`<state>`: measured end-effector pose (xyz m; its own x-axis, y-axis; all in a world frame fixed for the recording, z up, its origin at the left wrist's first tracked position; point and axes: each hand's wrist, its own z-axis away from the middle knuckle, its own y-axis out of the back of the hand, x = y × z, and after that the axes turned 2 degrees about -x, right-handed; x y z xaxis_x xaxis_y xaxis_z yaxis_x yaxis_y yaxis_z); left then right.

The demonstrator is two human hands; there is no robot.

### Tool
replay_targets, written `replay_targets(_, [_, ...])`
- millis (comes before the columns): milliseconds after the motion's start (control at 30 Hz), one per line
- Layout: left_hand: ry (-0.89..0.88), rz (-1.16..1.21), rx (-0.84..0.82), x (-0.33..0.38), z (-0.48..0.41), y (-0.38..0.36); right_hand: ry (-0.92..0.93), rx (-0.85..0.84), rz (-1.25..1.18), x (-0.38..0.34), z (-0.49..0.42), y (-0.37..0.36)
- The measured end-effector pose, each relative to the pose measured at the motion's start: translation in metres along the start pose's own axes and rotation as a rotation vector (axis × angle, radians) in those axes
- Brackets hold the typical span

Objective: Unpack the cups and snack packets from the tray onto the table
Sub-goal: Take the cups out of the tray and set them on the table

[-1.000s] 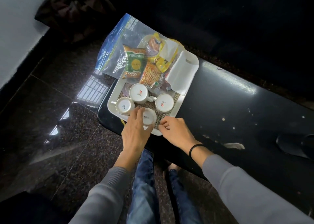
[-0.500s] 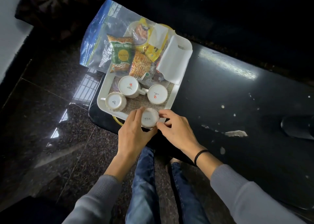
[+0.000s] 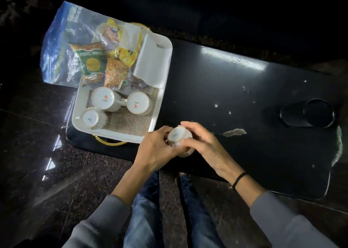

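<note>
A small white cup, bottom up, is gripped between both hands over the near edge of the black table, just right of the tray's near right corner. The left hand is curled around its left side, the right hand wrapped over its right side and top — both closed on it; whether the cup touches the tabletop cannot be told. Three more cups are left upside down on the tray's woven mat: one at the back left, one at the back right, one at the front left. Behind them snack packets are piled — a green one, an orange one, a yellow one — partly over a clear plastic bag. A white sheet is laid on the tray's far right side. A black wristband is worn on the right wrist.
</note>
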<state>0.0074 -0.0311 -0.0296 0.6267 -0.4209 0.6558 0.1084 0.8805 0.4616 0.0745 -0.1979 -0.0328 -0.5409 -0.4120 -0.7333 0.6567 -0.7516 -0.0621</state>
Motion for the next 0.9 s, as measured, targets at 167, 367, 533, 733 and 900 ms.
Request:
replay_targets(167, [0.074,-0.046,-0.157,0.009,-0.021,-0.025,-0.130,0.143,-0.157,0.018,0.004,0.027])
replay_targets(367, [0.180,0.290,-0.241,-0.001,-0.027,-0.050,-0.287,0.285,-0.383,0.032,0.006,0.044])
replay_targets(533, [0.267,0.406,-0.196,-0.011,-0.028,-0.062,-0.404,0.302,-0.465,0.041,0.006,0.044])
replay_targets(733, [0.298,0.347,-0.159,-0.019,-0.028,-0.068,-0.463,0.331,-0.478,0.054,0.001,0.038])
replay_targets(900, [0.296,0.322,-0.137,-0.018,-0.029,-0.070,-0.481,0.317,-0.474,0.057,-0.003,0.036])
